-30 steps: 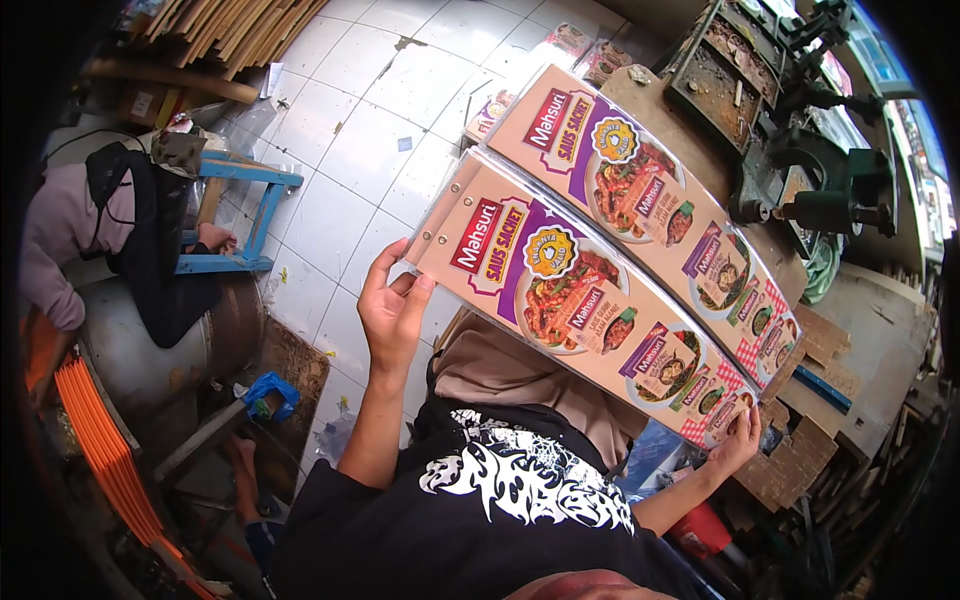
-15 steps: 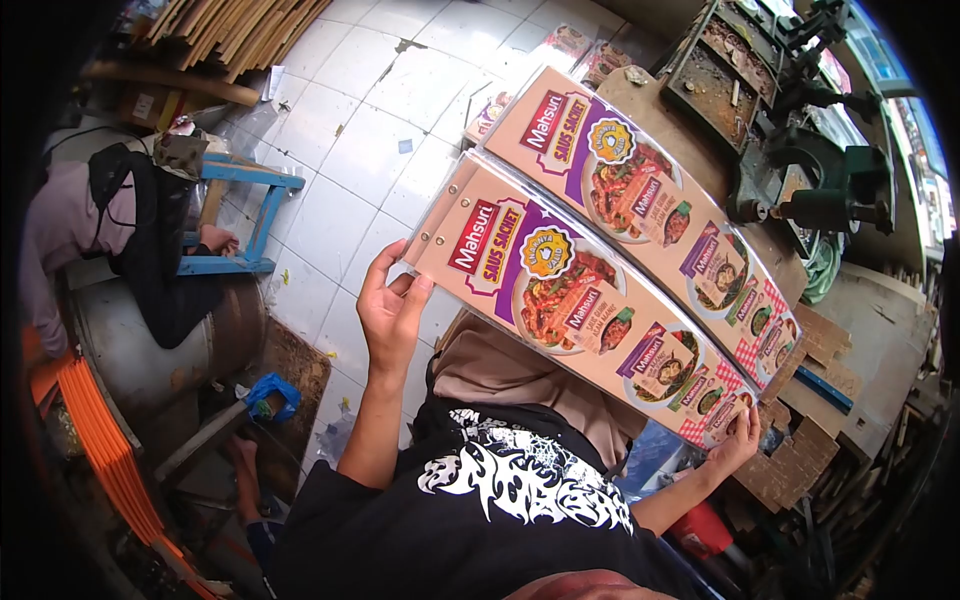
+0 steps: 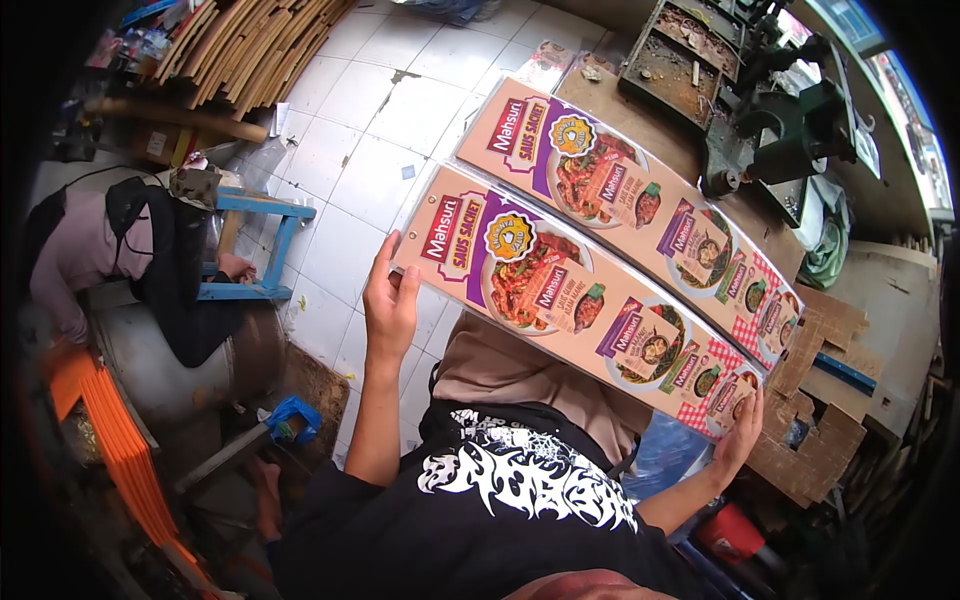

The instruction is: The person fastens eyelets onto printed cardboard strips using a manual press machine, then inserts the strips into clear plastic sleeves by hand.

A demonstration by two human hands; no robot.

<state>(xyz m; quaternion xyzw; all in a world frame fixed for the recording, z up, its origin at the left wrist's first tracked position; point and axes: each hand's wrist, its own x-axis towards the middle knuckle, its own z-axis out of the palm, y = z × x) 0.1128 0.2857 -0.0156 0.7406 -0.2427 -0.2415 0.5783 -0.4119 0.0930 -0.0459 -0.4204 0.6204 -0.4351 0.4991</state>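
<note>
Two long printed sauce boards lie side by side, slanting down to the right. The nearer board is held across my lap, and the farther board lies just beyond it, over the workbench edge. My left hand grips the nearer board's left end, thumb at the edge. My right hand holds its lower right corner, with the fingers partly hidden. A small eyelet shows near the left end of the nearer board.
A green metal press and a dirty tray stand at upper right. Cut brown boards lie at right. At left, a co-worker bends near a blue stool and orange strips.
The nearer board has shifted left, and the extra eyelets seen at its left end no longer show. The camera view has moved slightly right. Orange strips at left have shifted with the co-worker's arm.
</note>
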